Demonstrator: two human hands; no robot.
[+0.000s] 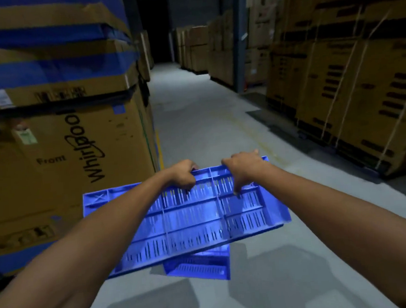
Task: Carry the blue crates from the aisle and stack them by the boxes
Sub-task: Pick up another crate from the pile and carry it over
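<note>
head view: we're in a warehouse aisle w/ a grey concrete floor (206,119), looking fwd & down along both bare forearms. our left hand (183,177) and right hand (243,170) both grip the far rim of a blue crate (190,223), fingers curled over the edge, the two hands near each other on the right half of that rim. the crate is off the floor and tilted, w/ a ribbed, slotted face turned up at us; whether that's its base or a side wall we can't tell. right under its near edge a second blue crate (198,267) shows, mostly hidden by the one we hold; it looks to sit on the floor. just beside the held crate on the left stands a tall brown carton (75,149) printed "whirlpool" and "front", w/ more blue-banded cartons stacked on top. across the aisle on the right are strapped cartons (362,97), w/ a blue-grey steel post (240,41) beyond them. further cartons (196,47) line the far end, where it gets dark. shadows of our arms fall on the floor at the bottom.
</note>
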